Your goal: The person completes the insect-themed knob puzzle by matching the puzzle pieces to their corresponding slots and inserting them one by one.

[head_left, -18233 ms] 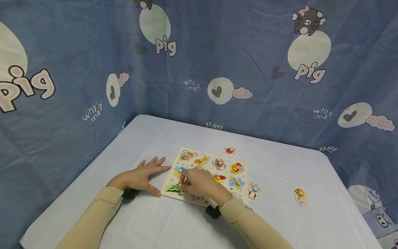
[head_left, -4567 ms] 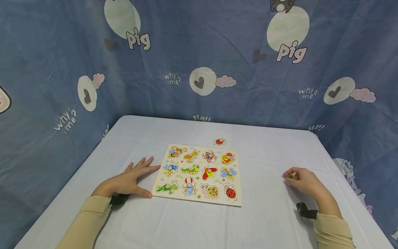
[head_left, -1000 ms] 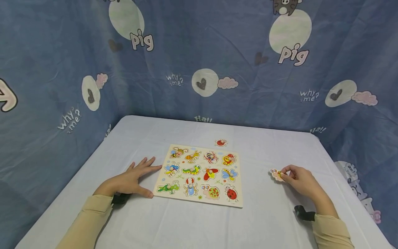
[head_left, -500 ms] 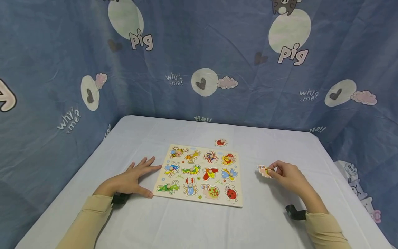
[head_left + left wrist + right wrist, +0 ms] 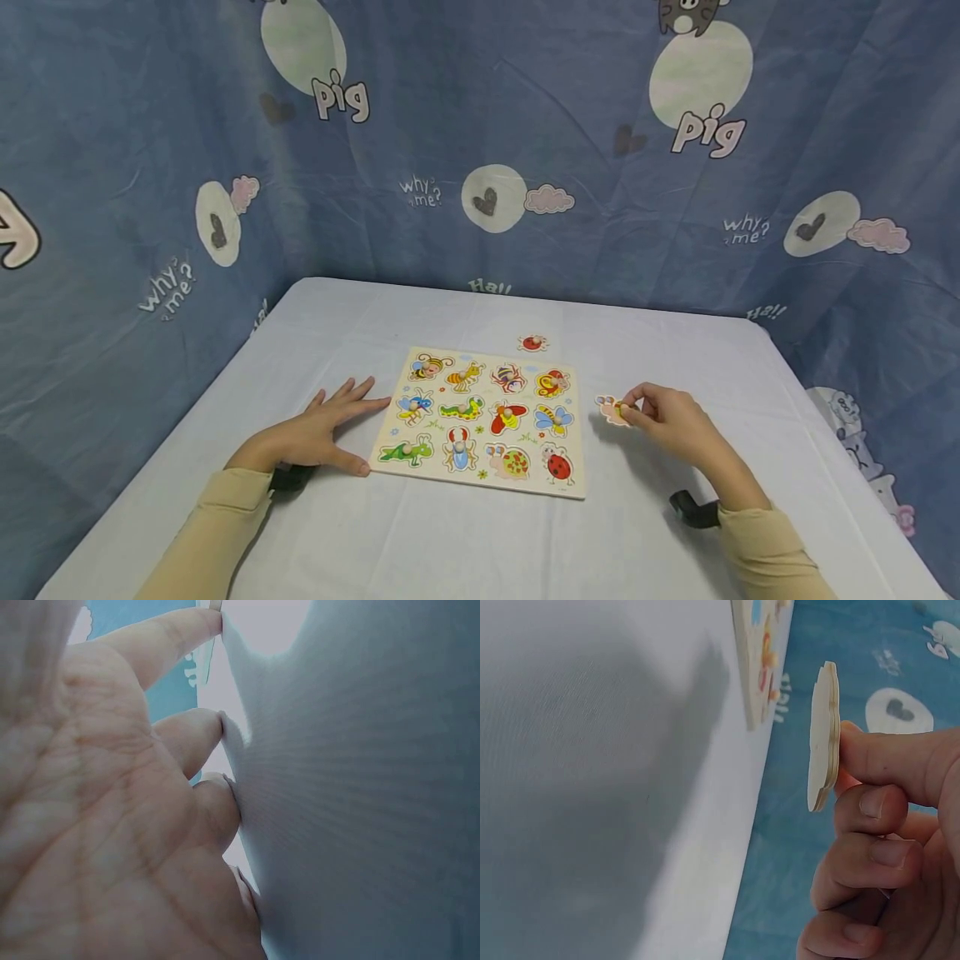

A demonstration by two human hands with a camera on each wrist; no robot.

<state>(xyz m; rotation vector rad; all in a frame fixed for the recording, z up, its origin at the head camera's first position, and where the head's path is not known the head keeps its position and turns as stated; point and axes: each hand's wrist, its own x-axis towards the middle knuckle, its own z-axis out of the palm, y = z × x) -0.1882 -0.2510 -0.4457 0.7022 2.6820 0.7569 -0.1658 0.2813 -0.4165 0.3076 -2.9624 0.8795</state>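
A wooden puzzle board [image 5: 480, 479] printed with insects lies mid-table, with knobbed pieces in most of its places. The snail place [image 5: 510, 461] and the ladybug place [image 5: 557, 464] at its front right show flat pictures without a visible knob. Just right of the board, my right hand [image 5: 667, 425] pinches a snail puzzle piece [image 5: 613, 412] above the table; the right wrist view shows its plain wooden underside [image 5: 823, 739]. My left hand [image 5: 315, 429] lies spread on the cloth, index finger and thumb touching the board's left edge.
A ladybug puzzle piece [image 5: 533, 343] lies on the table behind the board. The table [image 5: 420, 550] has a white cloth, and a blue printed curtain [image 5: 600, 267] rises behind it.
The right hand has carried the snail piece left toward the board. Earlier, the blue beetle piece lay beside the board; now it sits in it. The left hand stays at the board's edge.
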